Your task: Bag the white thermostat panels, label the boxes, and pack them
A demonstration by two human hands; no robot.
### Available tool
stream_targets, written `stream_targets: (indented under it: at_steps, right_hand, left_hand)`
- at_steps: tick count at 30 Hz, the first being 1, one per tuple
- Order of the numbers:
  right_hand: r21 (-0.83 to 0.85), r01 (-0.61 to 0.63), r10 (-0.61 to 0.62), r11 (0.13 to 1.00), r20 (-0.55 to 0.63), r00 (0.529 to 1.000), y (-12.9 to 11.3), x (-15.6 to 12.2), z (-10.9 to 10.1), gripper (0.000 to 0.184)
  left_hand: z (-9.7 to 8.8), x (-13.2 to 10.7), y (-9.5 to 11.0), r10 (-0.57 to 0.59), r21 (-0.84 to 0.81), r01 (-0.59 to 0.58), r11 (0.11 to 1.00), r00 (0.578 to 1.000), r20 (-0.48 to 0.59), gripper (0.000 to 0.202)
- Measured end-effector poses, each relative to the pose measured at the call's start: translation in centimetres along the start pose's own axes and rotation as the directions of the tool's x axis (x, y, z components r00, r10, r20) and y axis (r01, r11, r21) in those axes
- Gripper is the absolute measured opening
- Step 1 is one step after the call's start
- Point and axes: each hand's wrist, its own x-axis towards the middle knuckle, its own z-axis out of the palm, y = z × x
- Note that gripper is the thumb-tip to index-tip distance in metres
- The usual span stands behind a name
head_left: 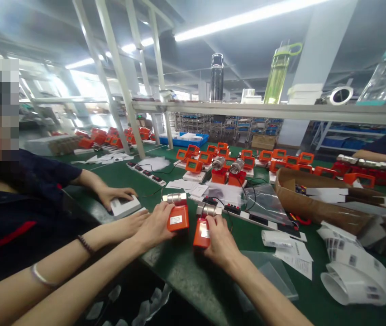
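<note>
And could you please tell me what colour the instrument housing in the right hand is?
Instrument housing: orange, seen in the head view.

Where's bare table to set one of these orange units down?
Best patch: the table's front edge, just nearer than the held orange units, left of the right forearm. Smaller: the green strip between clear sheet and label roll. Crowded: beyond the power strip, packed with papers and other orange units.

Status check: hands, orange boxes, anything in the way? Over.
Left hand holds orange box. Right hand holds second orange box. Co-worker's arm close beside left forearm.
</note>
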Motion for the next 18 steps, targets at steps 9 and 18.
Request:
stream_targets:
  at_steps: [9, 18]
  right_hand:
    - [-0.253, 0.258, -0.356, 0.932, -0.526, 0.772, 2.1, -6.0, -7.4, 0.069]
    - [-0.677, 0.129, -0.633, 0.725, -0.579, 0.514, 6.1, -18.1, -14.1, 0.058]
  left_hand:
    - [-5.8, -2.4, 9.1, 0.248, 0.179, -0.184, 0.966, 0.853, -0.459, 0.061]
    - [-5.8, -5.9, 18.7, 0.475, 0.238, -0.449, 0.861, 0.548, -0.689, 0.046]
